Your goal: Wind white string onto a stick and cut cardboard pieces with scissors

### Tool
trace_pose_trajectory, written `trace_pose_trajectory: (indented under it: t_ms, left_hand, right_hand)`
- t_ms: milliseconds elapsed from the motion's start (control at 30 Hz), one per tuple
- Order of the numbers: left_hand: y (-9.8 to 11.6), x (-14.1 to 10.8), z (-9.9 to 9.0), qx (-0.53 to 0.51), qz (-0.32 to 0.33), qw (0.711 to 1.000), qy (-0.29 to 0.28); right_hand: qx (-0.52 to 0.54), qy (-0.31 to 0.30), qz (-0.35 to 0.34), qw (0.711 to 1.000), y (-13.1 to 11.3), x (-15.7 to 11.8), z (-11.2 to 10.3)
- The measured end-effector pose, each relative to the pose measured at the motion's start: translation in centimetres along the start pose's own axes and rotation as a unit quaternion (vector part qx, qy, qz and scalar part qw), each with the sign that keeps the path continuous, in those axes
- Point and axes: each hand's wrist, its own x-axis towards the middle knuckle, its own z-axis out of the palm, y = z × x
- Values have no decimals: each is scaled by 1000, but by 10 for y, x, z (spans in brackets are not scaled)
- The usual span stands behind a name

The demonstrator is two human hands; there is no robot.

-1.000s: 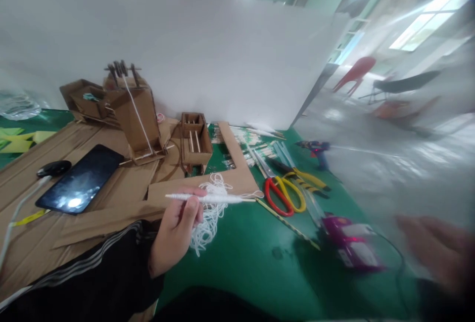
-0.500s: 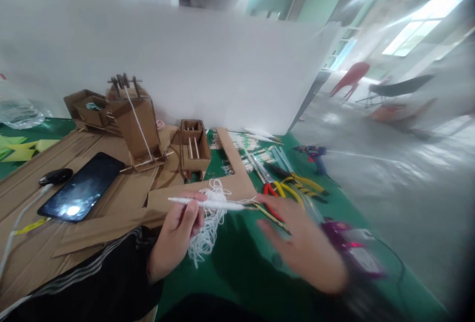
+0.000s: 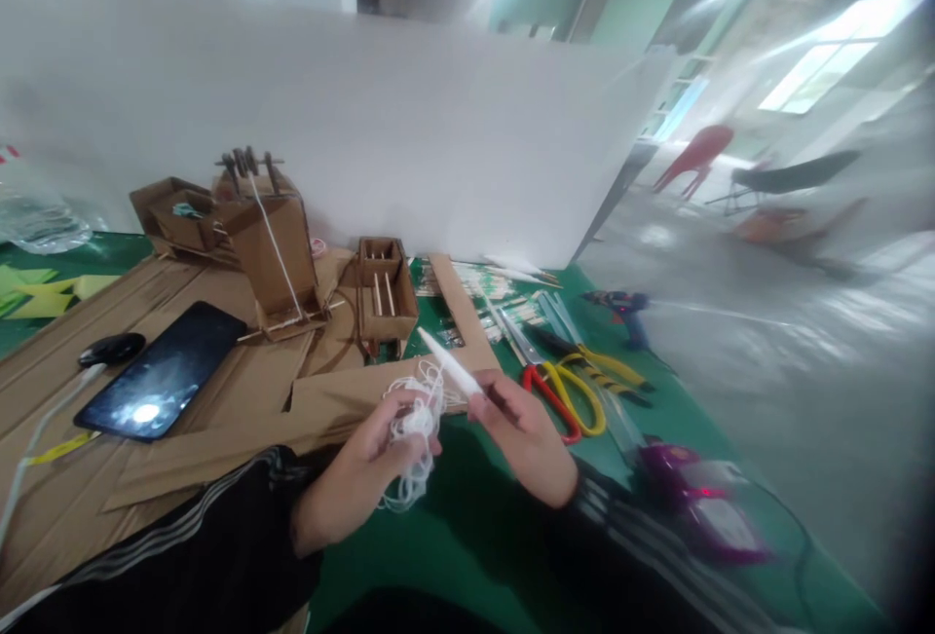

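Note:
My left hand point(image 3: 372, 454) is closed around a loose, tangled bundle of white string point(image 3: 415, 429), with loops hanging below the fingers. To its right, my right hand point(image 3: 522, 429) grips the lower end of a slim white stick with a pointed tip point(image 3: 449, 361), which looks wound with the same string. The tip leans up and to the left. Both hands are above the green tabletop point(image 3: 467, 546), close to an L-shaped cardboard strip point(image 3: 467, 322). My right fingers cover the stick's lower end.
Scissors with red and yellow handles point(image 3: 566, 405), pliers point(image 3: 606, 371) and a glue gun point(image 3: 620, 308) lie to the right, near a purple device point(image 3: 693, 498). Cardboard models point(image 3: 270, 244) and a small partitioned box point(image 3: 387, 293) stand behind. A phone point(image 3: 161, 371) rests on cardboard at left.
The white stick has passed from my left hand to my right, which came in leftward and closed on it. The stick now tilts upward. My left hand has taken hold of the string bundle.

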Motion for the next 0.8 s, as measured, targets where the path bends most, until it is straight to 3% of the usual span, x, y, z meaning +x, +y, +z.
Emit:
trace_pose_trajectory:
  t_ms: [67, 167, 333, 500, 800]
  left_hand:
    - [-3, -2, 0, 92, -11, 996, 9]
    - [-7, -6, -1, 261, 0, 964, 42]
    - [-2, -8, 3, 427, 29, 904, 21]
    - [4, -7, 8, 493, 88, 865, -19]
    - [4, -7, 8, 571, 141, 809, -15]
  right_hand:
    - [118, 15, 62, 991, 4, 2, -1]
    - [277, 31, 126, 952, 13, 6, 0]
    - [441, 66, 126, 886, 18, 15, -11]
    - [472, 114, 123, 866, 14, 23, -25]
    - [457, 134, 108, 873, 20, 31, -45]
